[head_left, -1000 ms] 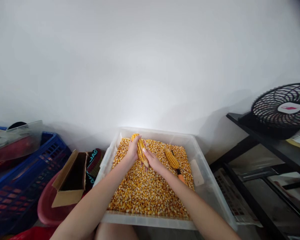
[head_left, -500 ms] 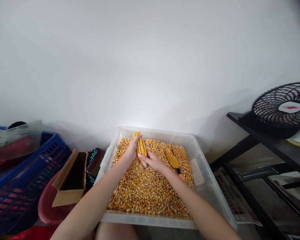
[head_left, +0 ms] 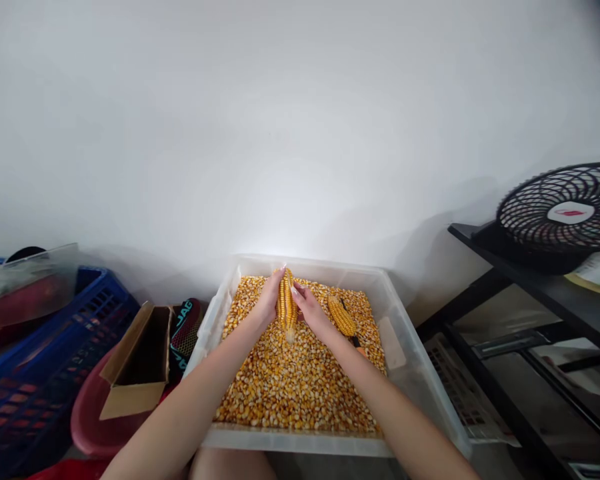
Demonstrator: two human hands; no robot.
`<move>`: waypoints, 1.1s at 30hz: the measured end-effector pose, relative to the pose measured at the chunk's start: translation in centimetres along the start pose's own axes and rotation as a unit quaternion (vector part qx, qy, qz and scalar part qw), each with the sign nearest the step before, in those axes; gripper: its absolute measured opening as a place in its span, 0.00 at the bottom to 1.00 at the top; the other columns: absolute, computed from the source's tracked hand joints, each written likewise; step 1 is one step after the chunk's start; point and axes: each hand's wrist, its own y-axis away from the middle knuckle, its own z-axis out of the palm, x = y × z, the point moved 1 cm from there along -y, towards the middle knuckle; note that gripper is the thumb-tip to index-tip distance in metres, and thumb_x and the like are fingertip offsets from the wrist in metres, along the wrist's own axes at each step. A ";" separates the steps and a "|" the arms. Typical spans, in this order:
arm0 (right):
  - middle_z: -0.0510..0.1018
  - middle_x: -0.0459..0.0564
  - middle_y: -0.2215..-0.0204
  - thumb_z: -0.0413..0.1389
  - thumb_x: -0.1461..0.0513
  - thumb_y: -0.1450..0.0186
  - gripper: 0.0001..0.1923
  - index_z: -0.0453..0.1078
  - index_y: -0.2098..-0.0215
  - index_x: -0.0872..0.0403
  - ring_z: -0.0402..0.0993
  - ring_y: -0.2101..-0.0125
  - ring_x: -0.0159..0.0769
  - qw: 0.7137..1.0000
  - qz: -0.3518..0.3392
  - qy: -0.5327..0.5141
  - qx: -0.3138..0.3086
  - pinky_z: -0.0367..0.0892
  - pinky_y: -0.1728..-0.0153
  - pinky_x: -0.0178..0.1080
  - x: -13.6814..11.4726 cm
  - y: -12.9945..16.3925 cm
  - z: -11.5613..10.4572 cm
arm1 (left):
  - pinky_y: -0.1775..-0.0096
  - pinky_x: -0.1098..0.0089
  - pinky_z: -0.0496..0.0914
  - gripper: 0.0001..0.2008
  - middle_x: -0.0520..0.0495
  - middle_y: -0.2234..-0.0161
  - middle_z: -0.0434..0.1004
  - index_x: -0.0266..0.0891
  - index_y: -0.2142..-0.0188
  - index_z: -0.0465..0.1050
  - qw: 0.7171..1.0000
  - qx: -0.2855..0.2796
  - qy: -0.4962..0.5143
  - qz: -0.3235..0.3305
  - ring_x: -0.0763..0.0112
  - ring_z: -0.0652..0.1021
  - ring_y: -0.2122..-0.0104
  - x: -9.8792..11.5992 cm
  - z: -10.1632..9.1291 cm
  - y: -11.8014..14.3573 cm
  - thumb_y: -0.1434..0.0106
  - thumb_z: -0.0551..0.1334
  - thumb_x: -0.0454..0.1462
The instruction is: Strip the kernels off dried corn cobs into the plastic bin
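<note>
White wall, kernel-filled tub (head_left: pixel 420 390), black shelf (head_left: pixel 545 283)

Home storage corner: crates (head_left: pixel 40 373), shelf (head_left: pixel 545 280), fan (head_left: pixel 563 215).

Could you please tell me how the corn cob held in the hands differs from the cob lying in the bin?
The held cob stands nearly upright, gripped between the left hand and the right hand; the lying cob rests slantwise on the loose kernels, untouched. The held cob is partly hidden by fingers; the lying cob shows fully. Both are yellow-orange, still kernel-covered, and over the clear bin.
</note>
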 end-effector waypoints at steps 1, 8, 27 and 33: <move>0.71 0.49 0.54 0.48 0.48 0.41 0.22 0.60 0.52 0.49 0.70 0.59 0.38 1.000 -0.012 -0.003 0.004 0.68 0.66 0.38 -0.1 0.0 0.1 | 0.69 0.70 0.68 0.17 0.49 0.80 0.72 0.36 0.73 0.70 1.000 0.001 -0.011 0.010 0.69 0.74 0.75 -0.3 0.2 0.1 0.49 0.59 0.49; 0.70 0.51 0.54 0.46 0.48 0.39 0.23 0.62 0.52 0.52 0.62 0.49 0.38 0.983 -0.123 0.090 0.100 0.55 0.48 0.40 0.6 0.3 0.7 | 0.64 0.72 0.64 0.14 0.52 0.78 0.70 0.38 0.77 0.67 0.985 0.043 -0.118 0.117 0.72 0.70 0.72 -1.9 1.3 0.8 0.48 0.59 0.47; 0.73 0.52 0.59 0.45 0.48 0.39 0.22 0.69 0.59 0.54 0.66 0.55 0.39 0.986 -0.098 0.061 0.120 0.56 0.50 0.41 1.7 -0.7 0.4 | 0.62 0.71 0.63 0.12 0.51 0.75 0.69 0.38 0.75 0.67 0.973 0.062 -0.170 0.142 0.71 0.68 0.70 -2.5 1.3 1.2 0.45 0.56 0.45; 0.72 0.54 0.58 0.42 0.48 0.37 0.24 0.68 0.57 0.56 0.66 0.55 0.37 0.987 -0.094 0.065 0.117 0.56 0.49 0.40 3.1 -0.9 0.3 | 0.63 0.71 0.63 0.12 0.51 0.76 0.69 0.37 0.77 0.67 0.972 0.082 -0.181 0.128 0.70 0.69 0.70 -3.0 1.1 1.2 0.45 0.55 0.43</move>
